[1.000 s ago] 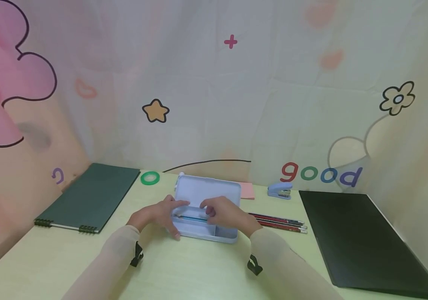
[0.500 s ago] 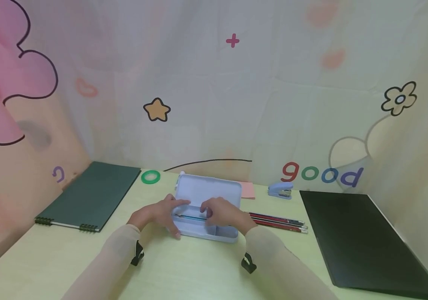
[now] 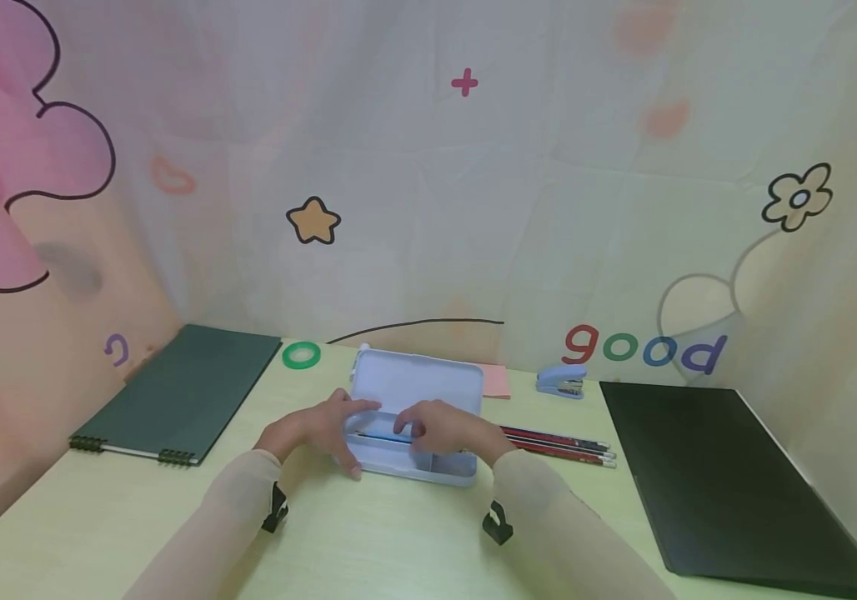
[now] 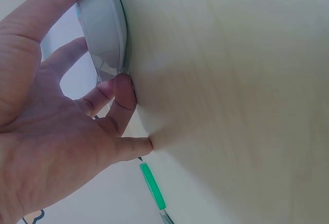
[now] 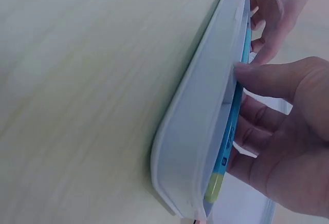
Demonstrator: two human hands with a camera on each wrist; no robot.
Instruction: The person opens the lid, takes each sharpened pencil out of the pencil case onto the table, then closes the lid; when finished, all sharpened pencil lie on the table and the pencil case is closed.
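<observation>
An open pale-blue pencil case (image 3: pixel 417 375) lies on the table with its lid tilted back. My left hand (image 3: pixel 323 425) grips its left end, thumb by the front edge and index finger reaching toward the lid. Within the tray, my right hand (image 3: pixel 439 429) pinches a blue pencil (image 3: pixel 383 437) between thumb and fingers. In the right wrist view, the blue pencil (image 5: pixel 231 126) runs along the case's long front wall (image 5: pixel 193 131), its yellow-green band near the case's right end. My right hand hides part of the tray.
Several red and black pencils (image 3: pixel 559 446) lie right of the case. Behind are green tape (image 3: pixel 301 355), pink paper (image 3: pixel 496 381) and a blue stapler (image 3: pixel 560 381). A dark green spiral notebook (image 3: pixel 181 392) lies left, a black folder (image 3: pixel 729 483) right.
My right hand has shifted slightly left over the tray, with the blue pencil still pinched. My left hand stays on the pencil case.
</observation>
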